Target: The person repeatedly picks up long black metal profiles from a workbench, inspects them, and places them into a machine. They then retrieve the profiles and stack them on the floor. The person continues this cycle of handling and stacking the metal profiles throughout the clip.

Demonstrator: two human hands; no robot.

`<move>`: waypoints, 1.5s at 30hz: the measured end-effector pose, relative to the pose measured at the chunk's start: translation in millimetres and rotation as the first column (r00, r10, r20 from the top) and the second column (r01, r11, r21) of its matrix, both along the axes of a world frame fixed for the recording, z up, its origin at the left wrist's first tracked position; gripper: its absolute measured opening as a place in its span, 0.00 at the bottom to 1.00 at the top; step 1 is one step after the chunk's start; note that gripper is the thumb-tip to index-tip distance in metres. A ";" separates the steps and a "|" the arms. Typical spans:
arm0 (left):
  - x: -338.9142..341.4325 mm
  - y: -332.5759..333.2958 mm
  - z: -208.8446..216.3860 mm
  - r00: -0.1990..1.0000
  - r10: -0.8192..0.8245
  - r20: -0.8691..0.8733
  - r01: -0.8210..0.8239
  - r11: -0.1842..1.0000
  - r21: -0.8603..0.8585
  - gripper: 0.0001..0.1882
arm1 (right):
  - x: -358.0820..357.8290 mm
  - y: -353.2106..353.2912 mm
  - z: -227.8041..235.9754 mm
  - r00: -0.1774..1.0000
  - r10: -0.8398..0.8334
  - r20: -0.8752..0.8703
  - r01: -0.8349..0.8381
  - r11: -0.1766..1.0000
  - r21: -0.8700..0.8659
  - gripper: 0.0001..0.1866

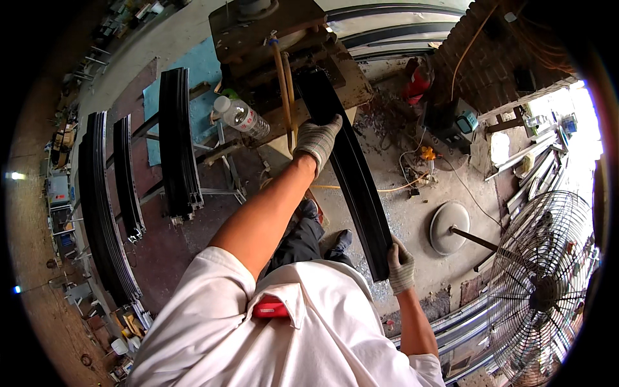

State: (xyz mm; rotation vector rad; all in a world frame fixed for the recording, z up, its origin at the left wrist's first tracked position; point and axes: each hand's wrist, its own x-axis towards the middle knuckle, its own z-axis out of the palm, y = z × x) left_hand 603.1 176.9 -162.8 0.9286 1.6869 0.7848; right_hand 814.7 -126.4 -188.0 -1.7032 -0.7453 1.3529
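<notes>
A long black metal profile (353, 174) runs slantwise in front of me, from a dark, rusty machine (267, 32) down to my right side. My left hand (317, 143), in a striped knit glove, is closed round it near the machine. Lower down, my right hand (401, 266), gloved too, grips the profile's near end at its right edge. The far end of the profile lies at the machine's worktable (351, 84). A clear plastic bottle (242, 119) with a white cap stands left of my left hand, beside tan hoses (285, 90).
Stacks of black profiles (175, 142) rest on a rack to the left. A large wire-caged fan (540, 290) with a round base (450, 228) stands at the right. Cables (461, 184) and metal scraps lie on the floor; loose metal lengths (535, 164) are piled at far right.
</notes>
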 end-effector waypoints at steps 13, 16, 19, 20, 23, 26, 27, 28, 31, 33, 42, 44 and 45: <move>9.4 -7.2 -39.6 0.970 -0.059 -0.238 0.057 0.998 -0.013 0.43 | -0.2 0.7 -125.6 0.990 0.096 0.105 -0.097 0.995 0.004 0.22; 27.9 -58.6 -23.1 0.982 -0.187 -0.028 0.189 0.964 0.189 0.33 | 14.2 -25.2 -116.3 0.953 0.264 0.150 -0.271 0.962 0.027 0.18; 64.8 -112.0 -12.1 0.962 -0.226 0.153 0.153 0.911 0.384 0.18 | 38.6 -84.8 -123.8 0.866 0.323 0.382 -0.346 0.938 -0.011 0.14; 66.7 -124.0 -13.0 0.927 -0.299 0.225 0.220 0.922 0.320 0.19 | 50.2 -106.8 -130.5 0.941 0.242 0.235 -0.239 0.970 -0.041 0.12; 62.4 -163.3 -26.6 0.878 -0.255 0.405 0.130 0.942 0.311 0.22 | 75.9 -134.4 -100.0 0.989 -0.022 0.144 0.021 1.000 0.008 0.11; 40.2 -192.2 -18.5 0.872 -0.239 0.427 0.127 0.953 0.275 0.26 | 96.9 -138.7 -57.6 0.931 -0.055 0.362 -0.005 0.987 0.161 0.17; 30.5 -201.6 -16.8 0.874 -0.233 0.426 0.121 0.954 0.274 0.27 | 105.6 -138.5 -45.8 0.917 -0.027 0.398 -0.039 0.987 0.158 0.19; 17.9 -210.1 -0.7 0.906 -0.203 0.373 0.157 0.976 0.150 0.27 | 117.5 -136.4 -34.3 0.838 0.079 0.540 -0.143 0.987 0.076 0.18; -18.8 -230.8 24.8 0.947 -0.203 0.250 0.263 0.936 -0.235 0.23 | 122.9 -117.3 -13.0 0.710 0.145 0.689 -0.244 0.969 0.048 0.23; -45.3 -253.1 -1.8 0.913 -0.395 0.104 0.391 0.918 0.059 0.16 | 114.2 -98.1 0.6 0.644 0.179 0.744 -0.289 0.957 0.019 0.23; -118.2 -287.0 108.6 0.599 -0.164 -0.783 0.726 0.523 0.446 0.31 | 31.1 -6.3 75.3 0.366 0.128 0.922 -0.646 0.748 0.152 0.27; -139.8 -283.2 113.4 0.525 -0.175 -0.833 0.776 0.499 0.385 0.34 | 9.6 11.7 101.2 0.322 0.161 0.933 -0.717 0.685 0.129 0.30; -150.3 -280.2 111.1 0.481 -0.188 -0.856 0.794 0.508 0.334 0.35 | 2.1 20.5 108.6 0.316 0.145 0.938 -0.756 0.635 0.157 0.31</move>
